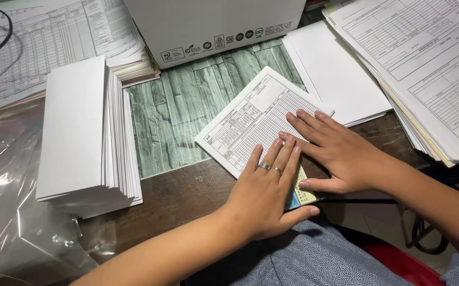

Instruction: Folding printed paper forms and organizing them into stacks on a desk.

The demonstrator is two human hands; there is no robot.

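Note:
A folded printed form [250,122] with ruled tables lies tilted near the desk's front edge. My left hand [266,193], with two rings, presses flat on its near end. My right hand [335,151] lies flat beside it, fingers spread across the sheet and touching the left fingertips. Both palms are down on the paper; neither hand grasps it. A small yellow and blue card [301,195] peeks out between my hands under the paper.
A tall stack of white folded papers [78,127] stands at the left beside crinkled clear plastic [12,212]. A white cardboard box [213,24] sits at the back. Blank sheets [335,74] and stacked printed forms [431,69] fill the right; more forms [54,42] lie far left.

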